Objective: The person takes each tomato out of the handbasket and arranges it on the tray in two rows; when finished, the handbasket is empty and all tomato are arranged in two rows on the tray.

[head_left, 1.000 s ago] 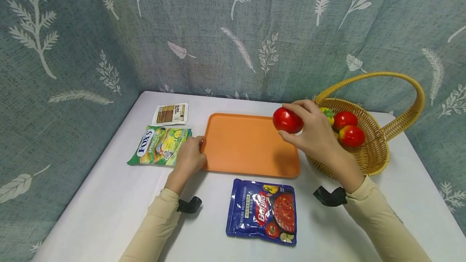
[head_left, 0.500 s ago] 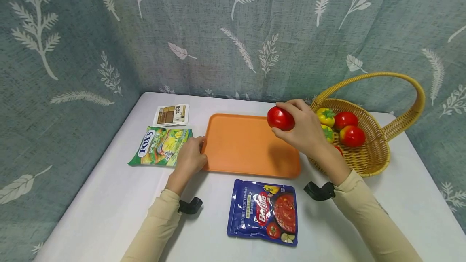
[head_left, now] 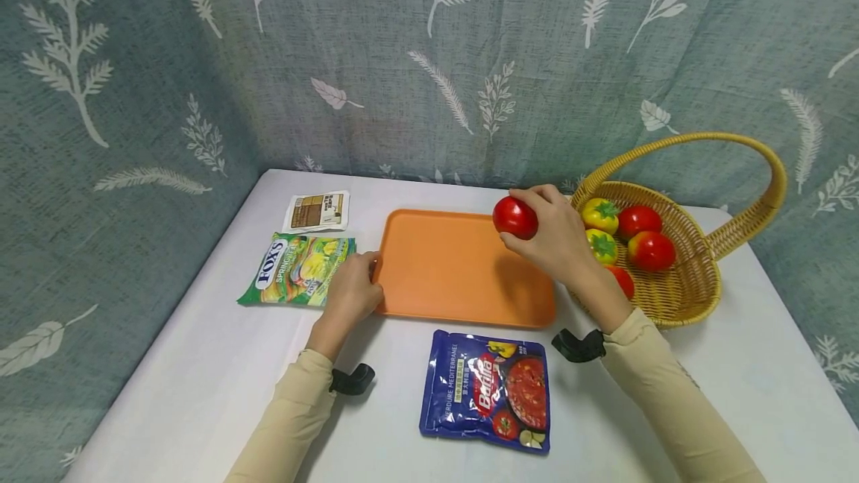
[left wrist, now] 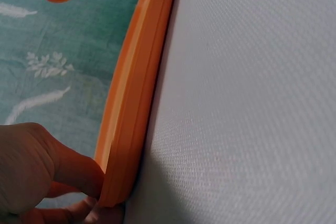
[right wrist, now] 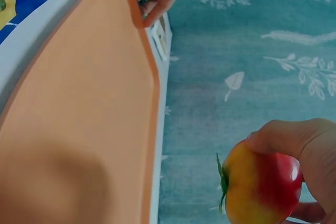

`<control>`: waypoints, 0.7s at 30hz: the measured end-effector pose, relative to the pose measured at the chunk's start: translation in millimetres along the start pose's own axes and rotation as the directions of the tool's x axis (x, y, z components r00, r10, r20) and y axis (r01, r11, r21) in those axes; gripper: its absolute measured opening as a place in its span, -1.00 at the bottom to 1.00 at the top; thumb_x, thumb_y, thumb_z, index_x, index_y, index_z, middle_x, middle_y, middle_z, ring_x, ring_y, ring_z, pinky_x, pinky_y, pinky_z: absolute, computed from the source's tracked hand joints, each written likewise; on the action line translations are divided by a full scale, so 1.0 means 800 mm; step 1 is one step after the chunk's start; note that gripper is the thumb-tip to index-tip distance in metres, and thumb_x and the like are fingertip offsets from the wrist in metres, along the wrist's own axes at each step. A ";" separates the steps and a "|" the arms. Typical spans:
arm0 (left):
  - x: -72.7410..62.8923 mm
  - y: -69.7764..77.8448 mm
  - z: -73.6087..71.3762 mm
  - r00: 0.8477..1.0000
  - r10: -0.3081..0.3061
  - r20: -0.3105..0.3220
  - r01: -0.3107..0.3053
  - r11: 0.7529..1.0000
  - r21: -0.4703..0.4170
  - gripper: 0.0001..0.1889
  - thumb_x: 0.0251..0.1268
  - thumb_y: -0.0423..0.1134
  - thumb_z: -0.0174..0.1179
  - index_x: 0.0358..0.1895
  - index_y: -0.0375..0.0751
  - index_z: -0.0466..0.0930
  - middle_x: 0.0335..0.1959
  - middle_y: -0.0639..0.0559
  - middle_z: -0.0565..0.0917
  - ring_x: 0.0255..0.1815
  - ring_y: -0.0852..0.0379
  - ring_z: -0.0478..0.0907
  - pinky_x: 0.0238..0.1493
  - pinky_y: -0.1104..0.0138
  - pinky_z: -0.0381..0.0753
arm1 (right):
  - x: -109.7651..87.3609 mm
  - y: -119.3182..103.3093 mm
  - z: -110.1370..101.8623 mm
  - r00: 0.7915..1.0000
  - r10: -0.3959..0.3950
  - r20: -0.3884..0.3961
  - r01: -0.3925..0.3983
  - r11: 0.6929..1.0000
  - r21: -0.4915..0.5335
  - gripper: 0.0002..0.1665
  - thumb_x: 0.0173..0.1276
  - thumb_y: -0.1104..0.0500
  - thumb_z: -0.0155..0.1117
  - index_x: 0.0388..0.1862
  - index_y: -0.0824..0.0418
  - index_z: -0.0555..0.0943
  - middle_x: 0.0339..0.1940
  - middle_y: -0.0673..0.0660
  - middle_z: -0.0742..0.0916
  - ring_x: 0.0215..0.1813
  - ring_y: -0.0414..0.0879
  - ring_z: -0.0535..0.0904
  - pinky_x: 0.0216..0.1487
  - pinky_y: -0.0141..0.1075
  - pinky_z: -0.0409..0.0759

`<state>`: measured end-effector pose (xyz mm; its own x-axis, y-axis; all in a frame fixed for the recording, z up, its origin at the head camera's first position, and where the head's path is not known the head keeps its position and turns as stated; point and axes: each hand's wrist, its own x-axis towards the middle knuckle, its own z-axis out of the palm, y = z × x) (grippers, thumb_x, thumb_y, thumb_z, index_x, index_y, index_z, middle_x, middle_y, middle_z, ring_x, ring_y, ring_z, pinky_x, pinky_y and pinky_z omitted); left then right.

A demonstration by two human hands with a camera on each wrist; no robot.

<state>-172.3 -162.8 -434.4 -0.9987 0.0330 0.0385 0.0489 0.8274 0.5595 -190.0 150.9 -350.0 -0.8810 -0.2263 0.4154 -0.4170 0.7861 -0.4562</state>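
Note:
My right hand (head_left: 555,235) holds a tomato (head_left: 514,218) between thumb and fingers, above the right end of a shallow orange tray (head_left: 443,267). In the right wrist view the tomato (right wrist: 257,187) shows a yellow end with a green leafy top and a red end by the palm. A shadow falls on the tray below it. My left hand (head_left: 352,288) pinches the tray's left edge; in the left wrist view the thumb lies at the rim (left wrist: 118,145) with fingers under it.
A wicker basket (head_left: 701,282) with a tall handle stands at the right, holding several red and yellow tomatoes (head_left: 652,251). A blue Barilla pouch (head_left: 485,392) lies in front of the tray. On the left are a green Fox's candy bag (head_left: 295,270) and a small white-and-brown packet (head_left: 317,212).
The right hand has moved left with the tomato, away from the basket and further over the tray, then slowed. My left hand stays on the tray's edge.

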 end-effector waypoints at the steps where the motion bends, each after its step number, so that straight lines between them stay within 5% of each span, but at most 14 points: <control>1: 0.000 0.000 0.000 1.000 -0.003 0.002 0.003 1.000 0.001 -0.40 -0.11 -0.57 0.16 0.18 -0.40 0.59 -0.07 -0.31 0.61 -0.10 -0.17 0.53 -0.02 0.00 0.53 | 0.001 0.001 0.002 1.000 0.009 0.006 -0.009 1.000 -0.006 -0.24 0.03 0.10 0.59 0.25 0.23 0.58 0.12 0.30 0.57 0.13 0.24 0.50 0.07 0.21 0.55; 21: 0.001 0.000 0.001 1.000 -0.015 0.005 0.015 1.000 0.005 -0.37 -0.09 -0.55 0.18 0.23 -0.41 0.55 0.00 -0.35 0.60 0.01 -0.21 0.55 0.05 -0.02 0.52 | 0.008 0.025 0.047 0.990 0.112 0.080 -0.105 0.990 -0.090 -0.26 0.10 0.05 0.54 0.26 0.25 0.56 0.09 0.32 0.57 0.10 0.22 0.50 0.09 0.15 0.55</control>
<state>-172.7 -162.4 -434.9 -0.9994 0.0235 0.0254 0.0336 0.8305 0.5560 -212.1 143.6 -385.8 -0.9373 -0.1820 0.2973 -0.3005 0.8542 -0.4244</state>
